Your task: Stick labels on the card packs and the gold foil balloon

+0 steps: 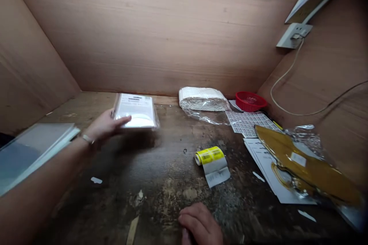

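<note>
At the back left of the table, my left hand (105,124) is closed on the left edge of a clear-wrapped white packet (136,111), its thumb lying over the top. Small print shows along the packet's far side, and it appears raised a little off the wood. My right hand (201,225) rests at the near edge with its fingers curled in, and nothing shows in it. Beyond that hand lies a roll of yellow barcode labels (211,155), its pale backing strip trailing toward me.
Clear plastic sleeves (34,149) lie at left. Along the back are a plastic-wrapped white stack (202,99) and a red basket (250,101). Sticker sheets (253,122), white papers (264,172) and an amber plastic piece (304,164) fill the right. A cable hangs from a wall socket (294,35).
</note>
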The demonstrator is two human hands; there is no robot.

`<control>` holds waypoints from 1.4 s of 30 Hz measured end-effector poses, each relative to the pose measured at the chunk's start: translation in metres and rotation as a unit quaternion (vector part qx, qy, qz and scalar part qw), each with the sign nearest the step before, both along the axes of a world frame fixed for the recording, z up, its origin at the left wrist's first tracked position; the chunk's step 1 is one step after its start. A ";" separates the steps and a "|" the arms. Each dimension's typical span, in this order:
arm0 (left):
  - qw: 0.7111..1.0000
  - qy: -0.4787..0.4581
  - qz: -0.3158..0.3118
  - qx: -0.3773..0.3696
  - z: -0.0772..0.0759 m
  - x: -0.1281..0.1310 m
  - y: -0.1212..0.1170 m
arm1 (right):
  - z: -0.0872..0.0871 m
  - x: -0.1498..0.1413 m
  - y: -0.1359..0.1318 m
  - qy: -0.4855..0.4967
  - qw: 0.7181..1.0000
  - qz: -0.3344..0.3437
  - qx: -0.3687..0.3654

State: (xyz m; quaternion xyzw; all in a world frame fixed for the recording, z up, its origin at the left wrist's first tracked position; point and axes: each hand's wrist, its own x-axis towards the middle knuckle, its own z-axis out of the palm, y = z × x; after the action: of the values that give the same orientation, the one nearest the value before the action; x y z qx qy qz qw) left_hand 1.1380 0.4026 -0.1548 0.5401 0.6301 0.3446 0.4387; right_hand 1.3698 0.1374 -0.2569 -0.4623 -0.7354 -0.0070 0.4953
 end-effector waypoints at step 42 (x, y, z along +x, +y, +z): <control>0.876 -0.254 -0.176 -0.369 -0.007 0.192 -0.145 | 0.041 0.137 0.037 0.549 0.679 -0.066 -0.482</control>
State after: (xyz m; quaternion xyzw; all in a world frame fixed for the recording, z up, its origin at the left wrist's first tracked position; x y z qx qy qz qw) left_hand 1.3302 0.2575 -0.1614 0.3348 0.4727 0.1297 0.8048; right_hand 1.5064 0.1746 -0.2163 -0.6050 -0.2002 0.5714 0.5171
